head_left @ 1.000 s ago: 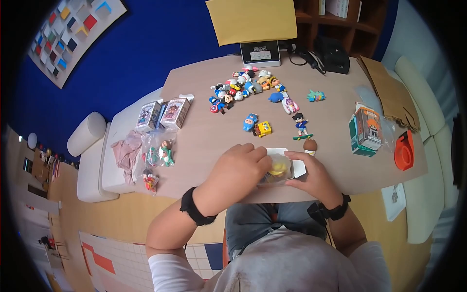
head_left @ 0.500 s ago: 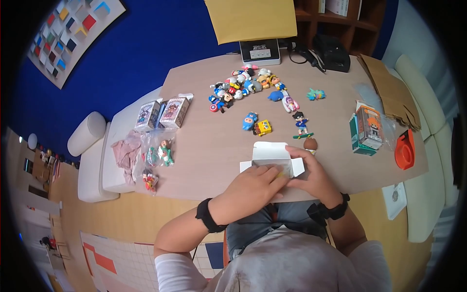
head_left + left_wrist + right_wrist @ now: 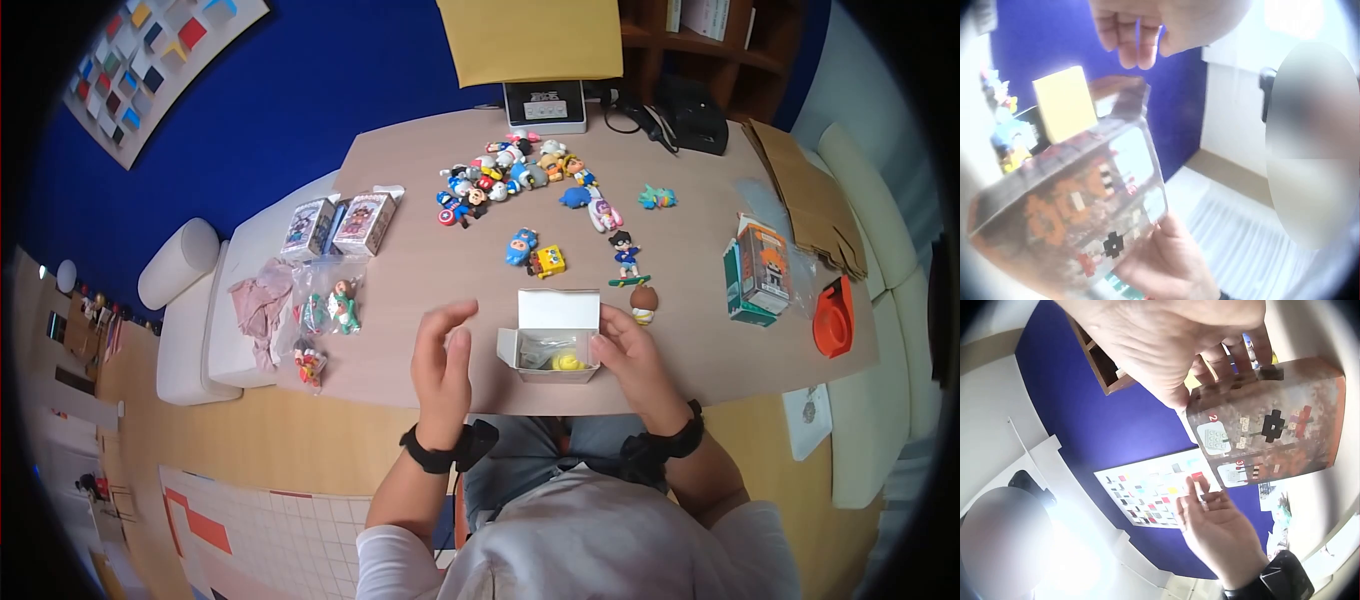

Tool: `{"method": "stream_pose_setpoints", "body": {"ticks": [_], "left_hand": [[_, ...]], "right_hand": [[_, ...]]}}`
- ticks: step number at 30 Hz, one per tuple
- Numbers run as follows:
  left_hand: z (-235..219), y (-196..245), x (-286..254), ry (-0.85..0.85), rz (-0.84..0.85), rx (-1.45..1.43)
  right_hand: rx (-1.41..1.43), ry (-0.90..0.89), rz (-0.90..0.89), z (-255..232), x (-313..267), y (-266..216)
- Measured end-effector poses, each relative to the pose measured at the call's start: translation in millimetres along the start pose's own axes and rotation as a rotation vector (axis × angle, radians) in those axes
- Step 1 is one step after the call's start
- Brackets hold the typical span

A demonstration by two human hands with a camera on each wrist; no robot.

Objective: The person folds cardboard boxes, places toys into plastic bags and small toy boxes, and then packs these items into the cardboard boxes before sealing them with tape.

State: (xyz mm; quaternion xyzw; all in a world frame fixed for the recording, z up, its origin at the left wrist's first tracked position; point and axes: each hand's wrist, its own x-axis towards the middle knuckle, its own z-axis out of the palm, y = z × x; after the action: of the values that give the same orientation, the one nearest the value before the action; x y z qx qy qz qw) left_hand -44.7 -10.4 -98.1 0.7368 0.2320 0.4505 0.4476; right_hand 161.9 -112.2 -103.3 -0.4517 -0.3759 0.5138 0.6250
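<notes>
A small cardboard box (image 3: 555,378) stands near the table's front edge with its white lid flap (image 3: 558,309) raised. Inside lie a round yellow piece (image 3: 568,360) and some clear plastic wrapping (image 3: 540,352). My right hand (image 3: 640,368) grips the box's right side, thumb at the near edge and fingers behind. Brick-building pictures cover the outer wall of the box (image 3: 1272,428) in the right wrist view. My left hand (image 3: 443,370) is held up left of the box, apart from it, fingers loosely bent and nothing in them.
Several small figures (image 3: 490,185) are piled toward the back; a yellow square figure (image 3: 547,261) and a skateboard figure (image 3: 624,255) lie nearer. Boxed toys (image 3: 362,222) and bagged figures (image 3: 340,305) are on the left. An orange-printed box (image 3: 765,265) and a red-orange ring-shaped item (image 3: 832,318) stand right.
My left hand has come out of the box and moved left, away from it. The lid flap, covered at first, now stands raised. My right hand stays at the box.
</notes>
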Motion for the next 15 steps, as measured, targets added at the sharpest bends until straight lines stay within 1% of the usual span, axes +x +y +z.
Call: {"method": "stream_pose_setpoints", "body": {"ticks": [2,5,6,8,9,11,12,15], "left_hand": [[6.5,-13.5,6.6,0.022,-0.247,-0.38],[17.1,-18.7,-1.3,-0.2,-0.479,-0.559],[22.6,-10.3,0.2,-0.178,-0.513,-0.518],[27.5,-6.2,3.6,-0.204,-0.387,-0.49],[29.3,-5.8,5.6,-0.218,-0.321,-0.474],[33.0,-12.0,0.2,-0.171,-0.236,-0.415],[34.0,-12.6,-1.5,-0.143,-0.196,-0.384],[34.1,-9.2,-5.6,-0.097,-0.147,-0.342]], "right_hand": [[-0.015,-0.006,-0.003,-0.6,1.7,1.1],[0.006,-0.031,-0.074,0.7,2.8,-2.6],[-0.105,-0.018,-0.111,-0.2,1.8,-3.3],[-0.331,0.011,-0.19,-2.5,0.1,-6.2],[-0.458,-0.014,-0.334,-2.6,-0.7,-7.8],[-0.712,-0.072,-0.62,-0.8,-3.6,-10.7],[-0.725,-0.07,-0.612,2.6,-6.8,-13.3],[-0.755,-0.06,-0.583,9.5,-12.9,-15.4]]}}
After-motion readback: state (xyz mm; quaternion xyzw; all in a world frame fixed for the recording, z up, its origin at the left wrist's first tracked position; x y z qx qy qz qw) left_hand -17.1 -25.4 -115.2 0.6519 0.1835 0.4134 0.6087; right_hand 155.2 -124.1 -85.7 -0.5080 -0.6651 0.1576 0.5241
